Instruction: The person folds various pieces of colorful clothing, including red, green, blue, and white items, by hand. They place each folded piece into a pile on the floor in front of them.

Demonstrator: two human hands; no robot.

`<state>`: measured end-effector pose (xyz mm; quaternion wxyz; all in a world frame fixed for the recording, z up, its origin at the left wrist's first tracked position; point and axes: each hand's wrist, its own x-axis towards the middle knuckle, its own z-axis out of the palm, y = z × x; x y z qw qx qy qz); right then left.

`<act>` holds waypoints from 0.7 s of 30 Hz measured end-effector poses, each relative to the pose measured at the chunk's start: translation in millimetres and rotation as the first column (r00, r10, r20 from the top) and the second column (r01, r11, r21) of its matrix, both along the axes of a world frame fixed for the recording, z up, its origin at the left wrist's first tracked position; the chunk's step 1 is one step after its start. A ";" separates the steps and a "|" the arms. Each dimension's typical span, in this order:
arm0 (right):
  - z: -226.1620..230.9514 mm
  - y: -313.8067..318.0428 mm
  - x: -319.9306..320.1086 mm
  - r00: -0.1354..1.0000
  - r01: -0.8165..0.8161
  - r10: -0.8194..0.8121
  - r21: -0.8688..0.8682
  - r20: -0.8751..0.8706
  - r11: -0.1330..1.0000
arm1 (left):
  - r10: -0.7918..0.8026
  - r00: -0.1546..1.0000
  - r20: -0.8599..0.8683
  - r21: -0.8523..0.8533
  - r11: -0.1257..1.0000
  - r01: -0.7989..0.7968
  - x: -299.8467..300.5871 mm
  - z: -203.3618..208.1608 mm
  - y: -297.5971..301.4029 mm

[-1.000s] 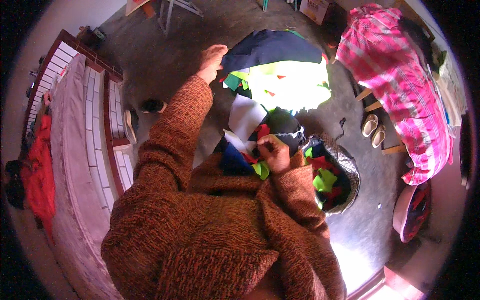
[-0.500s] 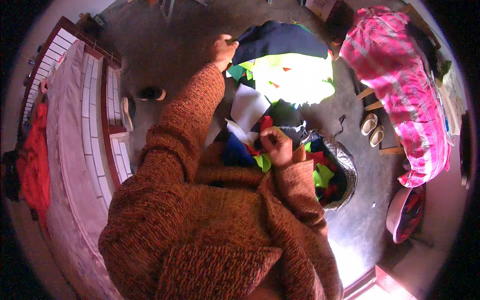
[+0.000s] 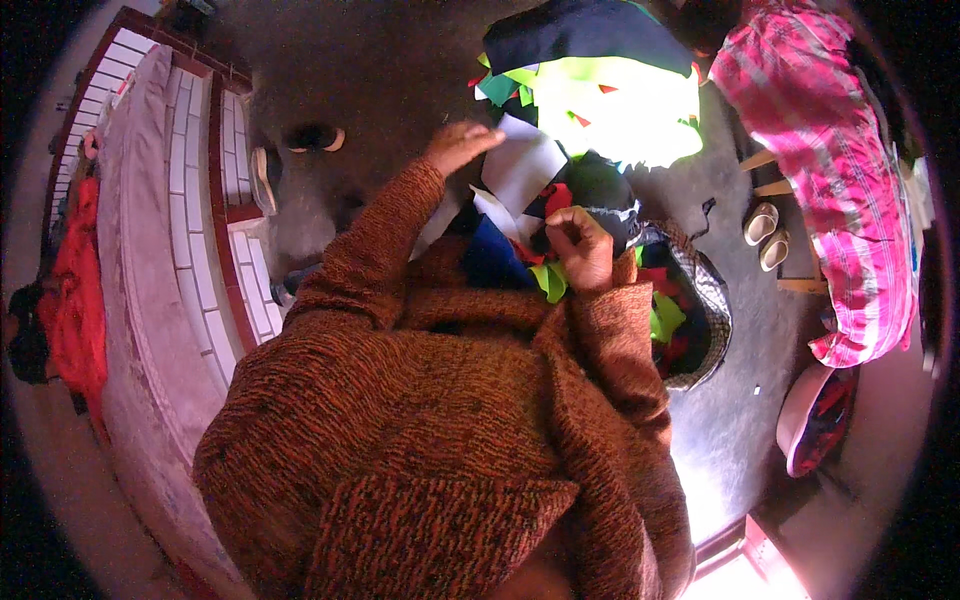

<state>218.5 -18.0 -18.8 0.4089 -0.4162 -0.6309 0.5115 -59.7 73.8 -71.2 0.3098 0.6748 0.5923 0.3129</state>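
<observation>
My left hand (image 3: pixel 465 146) reaches forward with its fingers stretched out, their tips at the edge of a pale grey-white cloth piece (image 3: pixel 524 165). Nearer my body, my right hand (image 3: pixel 583 250) is closed, with thumb and fingertips pressed together; whatever may be between them is too small to make out. Around it lie a red scrap (image 3: pixel 557 200), a dark blue piece (image 3: pixel 495 258) and a yellow-green scrap (image 3: pixel 549 281) on my lap. Beyond both hands sits a heap of bright yellow-green cloth (image 3: pixel 620 110), glaring in the light, with a dark navy cloth (image 3: pixel 585 38) over its far side.
A checked bag (image 3: pixel 712 310) of coloured scraps stands beside my right forearm. Pink plaid cloth (image 3: pixel 815 170) covers something at the right, near pale shoes (image 3: pixel 762 237) and a pink basin (image 3: pixel 795 420). A white-tiled ledge (image 3: pixel 190 210) runs along the left, with dark shoes (image 3: pixel 316 137) by it.
My left hand has come back from the navy cloth's left edge to the pale piece. My right hand stays closed near the lap. The whole view has shifted slightly.
</observation>
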 end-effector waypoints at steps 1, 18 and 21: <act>1.8 0.5 0.5 1.000 0.008 -0.008 -0.003 0.009 1.000 | 0.048 0.973 0.224 -0.346 0.937 0.034 21.2 41.7 -18.8; -4.5 2.4 1.1 1.000 -0.002 0.002 0.012 -0.012 1.000 | 0.190 0.346 0.919 -0.183 0.982 -0.053 27.6 110.5 -42.9; -4.5 2.6 1.9 1.000 -0.010 0.009 0.038 0.006 0.999 | 0.114 0.228 0.967 -0.112 0.993 -0.023 23.0 128.9 -42.5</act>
